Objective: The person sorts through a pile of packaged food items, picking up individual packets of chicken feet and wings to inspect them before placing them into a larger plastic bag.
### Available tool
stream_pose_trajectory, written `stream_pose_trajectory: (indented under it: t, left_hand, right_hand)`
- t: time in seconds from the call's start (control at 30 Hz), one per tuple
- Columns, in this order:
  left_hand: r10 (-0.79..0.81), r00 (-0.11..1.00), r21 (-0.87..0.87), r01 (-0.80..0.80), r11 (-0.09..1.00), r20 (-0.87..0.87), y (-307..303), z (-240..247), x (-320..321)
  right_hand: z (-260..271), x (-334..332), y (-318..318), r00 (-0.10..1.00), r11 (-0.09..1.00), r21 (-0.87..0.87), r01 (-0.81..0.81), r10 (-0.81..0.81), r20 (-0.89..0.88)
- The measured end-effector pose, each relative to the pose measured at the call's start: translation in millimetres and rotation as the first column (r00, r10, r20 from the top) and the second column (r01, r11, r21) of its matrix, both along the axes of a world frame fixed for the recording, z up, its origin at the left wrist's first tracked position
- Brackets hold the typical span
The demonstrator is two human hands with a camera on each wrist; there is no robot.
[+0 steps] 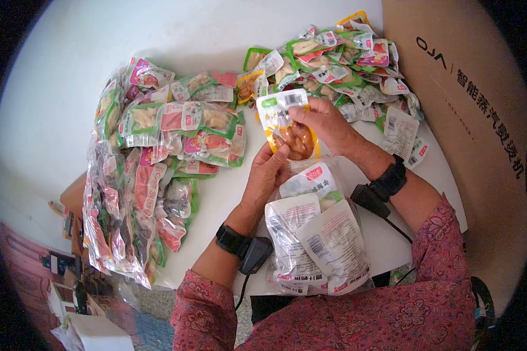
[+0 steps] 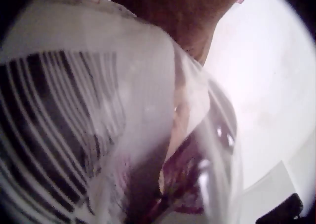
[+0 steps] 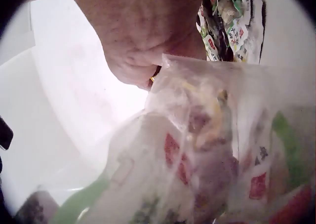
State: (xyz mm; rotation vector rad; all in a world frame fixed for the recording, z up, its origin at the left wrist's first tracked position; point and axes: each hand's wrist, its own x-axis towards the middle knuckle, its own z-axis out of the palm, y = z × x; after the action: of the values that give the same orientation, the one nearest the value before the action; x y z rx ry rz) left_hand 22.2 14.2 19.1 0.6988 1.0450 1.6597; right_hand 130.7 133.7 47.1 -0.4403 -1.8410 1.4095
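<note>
Both hands hold one vacuum-sealed snack packet (image 1: 298,140) over the table, in the head view. It has a white top with a barcode, a yellow border and a clear window showing brown food. My right hand (image 1: 334,128) pinches its upper right side, thumb on the front. The left hand (image 1: 264,178) grips the lower left edge, its thumb near the bottom corner. Just below the hands stands a clear plastic bag (image 1: 360,234) filled with several white-labelled packets (image 1: 334,248). In both wrist views the bag hides most of the fingers.
Clear bags of packets (image 1: 181,134) are piled on the left of the white table (image 1: 208,222). A heap of loose packets (image 1: 334,64) lies at the back right. A large cardboard box (image 1: 480,146) stands along the right side.
</note>
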Motion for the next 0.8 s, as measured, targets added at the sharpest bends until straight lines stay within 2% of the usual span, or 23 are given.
stream_pose_trajectory:
  t: [0.03, 0.07, 0.1, 0.13, 0.17, 0.2, 0.27, 0.4, 0.43, 0.47, 0.53, 0.57, 0.6, 0.7, 0.77, 0.8]
  left_hand:
    - [-0.120, 0.992, -0.001, 0.120, 0.993, 0.030, -0.2, -7.0, -8.6]
    - [-0.237, 0.970, 0.002, 0.238, 0.971, 0.060, -0.6, -12.5, -13.7]
    - [-0.237, 0.970, 0.002, 0.237, 0.971, 0.061, -2.2, -11.2, -11.8]
    - [-0.268, 0.963, 0.010, 0.267, 0.964, 0.041, -3.7, -9.2, -8.8]
    - [-0.298, 0.954, 0.017, 0.297, 0.955, 0.020, -4.8, -7.1, -6.0]
    - [-0.298, 0.954, 0.016, 0.297, 0.955, 0.021, -5.0, -6.2, -3.8]
    - [-0.253, 0.966, 0.078, 0.256, 0.964, -0.044, -5.6, -5.3, 0.2]
    - [-0.232, 0.968, 0.060, 0.239, 0.969, -0.095, -6.5, -2.8, 0.6]
    - [-0.171, 0.982, 0.039, 0.175, 0.984, -0.078, -5.4, -2.2, 1.4]
    - [-0.109, 0.992, 0.020, 0.110, 0.994, -0.065, -4.2, -2.1, 1.3]
    - [-0.068, 0.991, 0.022, 0.071, 0.997, -0.114, -1.7, -6.7, -4.0]
    - [-0.063, 0.985, 0.020, 0.067, 0.998, -0.160, -1.2, -8.5, -5.8]
    - [-0.058, 0.977, 0.018, 0.063, 0.998, -0.207, -1.0, -7.8, -6.5]
    - [-0.121, 0.984, 0.027, 0.126, 0.992, -0.133, 3.2, -16.3, -10.6]
    - [-0.106, 0.983, -0.001, 0.107, 0.994, -0.153, 4.6, -19.2, -9.9]
    - [-0.094, 0.981, -0.032, 0.089, 0.995, -0.172, 3.7, -15.4, -6.7]
  right_hand:
    - [3.3, 1.8, -1.6, 1.000, 1.000, -0.001, 0.001, -0.001, 0.000]
    - [7.1, 4.7, -2.9, 0.996, 0.997, -0.083, -0.005, -0.002, -0.084]
    - [11.4, 5.8, -5.5, 0.986, 0.986, -0.163, -0.018, -0.009, -0.167]
    - [11.2, 4.8, -5.9, 0.986, 0.986, -0.163, -0.019, -0.009, -0.167]
    - [10.9, 4.1, -6.4, 0.977, 0.968, -0.248, -0.026, -0.028, -0.210]
    - [10.4, 3.9, -6.6, 0.967, 0.943, -0.331, -0.036, -0.051, -0.250]
    - [3.0, 2.9, 0.5, 0.966, 0.934, -0.350, -0.067, -0.027, -0.257]
    - [-12.2, 0.2, 8.9, 0.951, 0.913, -0.383, -0.142, 0.017, -0.310]
    - [-14.2, -1.3, 9.0, 0.907, 0.771, -0.539, -0.339, 0.116, -0.404]
    - [-16.6, -2.2, 7.8, 0.908, 0.768, -0.544, -0.337, 0.113, -0.403]
    - [-13.2, -4.3, 1.0, 0.916, 0.841, -0.397, -0.368, 0.255, -0.310]
    - [-12.3, -5.6, -4.8, 0.943, 0.872, -0.401, -0.282, 0.174, -0.284]
    - [-12.6, -4.8, -4.9, 0.943, 0.872, -0.400, -0.283, 0.176, -0.284]
    - [-15.2, -1.3, 1.6, 0.948, 0.883, -0.376, -0.280, 0.194, -0.251]
    - [-24.8, -4.4, 8.4, 0.980, 0.946, -0.263, -0.188, 0.164, -0.110]
    - [-24.5, -5.0, 7.3, 0.980, 0.946, -0.260, -0.192, 0.169, -0.109]
